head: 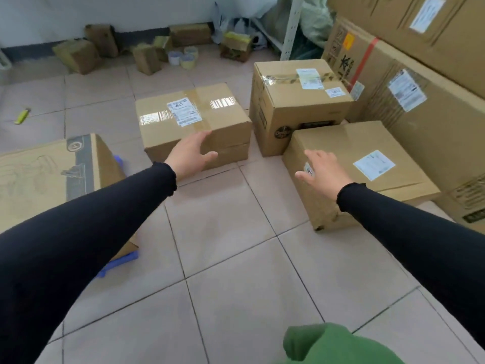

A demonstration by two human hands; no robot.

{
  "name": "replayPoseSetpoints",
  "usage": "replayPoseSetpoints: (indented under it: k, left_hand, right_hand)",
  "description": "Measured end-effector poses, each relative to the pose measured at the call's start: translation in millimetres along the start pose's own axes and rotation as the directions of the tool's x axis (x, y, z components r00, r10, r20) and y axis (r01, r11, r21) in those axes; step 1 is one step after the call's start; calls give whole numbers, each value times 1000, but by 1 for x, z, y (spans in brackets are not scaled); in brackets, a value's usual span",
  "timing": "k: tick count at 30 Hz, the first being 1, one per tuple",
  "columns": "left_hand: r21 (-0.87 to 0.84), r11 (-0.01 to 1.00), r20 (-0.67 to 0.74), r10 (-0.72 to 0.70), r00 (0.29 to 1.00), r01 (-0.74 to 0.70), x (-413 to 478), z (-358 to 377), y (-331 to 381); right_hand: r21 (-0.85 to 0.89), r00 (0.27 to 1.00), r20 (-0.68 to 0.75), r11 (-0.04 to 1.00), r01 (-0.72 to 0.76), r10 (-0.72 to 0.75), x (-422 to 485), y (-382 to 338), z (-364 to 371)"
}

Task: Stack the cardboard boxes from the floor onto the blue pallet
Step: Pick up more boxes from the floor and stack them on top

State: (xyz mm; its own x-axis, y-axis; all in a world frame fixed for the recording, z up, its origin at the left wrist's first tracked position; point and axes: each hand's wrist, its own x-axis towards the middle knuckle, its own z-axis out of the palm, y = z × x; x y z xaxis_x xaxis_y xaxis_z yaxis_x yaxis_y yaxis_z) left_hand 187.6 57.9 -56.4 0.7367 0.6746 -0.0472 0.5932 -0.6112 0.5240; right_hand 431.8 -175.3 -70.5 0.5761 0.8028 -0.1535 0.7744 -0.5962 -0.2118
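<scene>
Three cardboard boxes stand on the tiled floor ahead. The middle box (pixel 194 116) carries a white label and clear tape; my left hand (pixel 190 153) is open in front of its near side, fingers spread. The right box (pixel 367 164) lies low with a white label; my right hand (pixel 324 169) is open over its near left corner. A taller box (pixel 296 101) stands behind them. At the left, a printed box (pixel 47 177) rests on the blue pallet (pixel 123 261), which shows only at its edges.
Large cartons (pixel 420 82) are stacked along the right wall. Small brown parcels (pixel 78 53) and tape rolls (pixel 183 57) lie by the far wall, beside a metal rack (pixel 290 30). A yellow-green cutter (pixel 22 116) lies on the floor at left. Bare tiles lie in front of me.
</scene>
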Motion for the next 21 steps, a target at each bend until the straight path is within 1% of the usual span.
replayPoseSetpoints:
  k: [6, 12, 17, 21]
  left_hand:
    - [-82, 996, 86, 39, 996, -32, 31, 75, 88]
    - [-166, 986, 186, 38, 982, -6, 53, 144, 158]
    - [-274, 952, 292, -51, 955, 134, 71, 186, 192]
    - [-400, 872, 335, -148, 930, 283, 81, 216, 209]
  right_hand:
    - [-22, 988, -37, 988, -153, 152, -3, 117, -17]
    - [-14, 953, -58, 954, -298, 297, -3, 210, -25]
    - [-22, 914, -43, 914, -405, 403, -5, 272, -21]
    - [13, 888, -20, 888, -460, 460, -4, 304, -14]
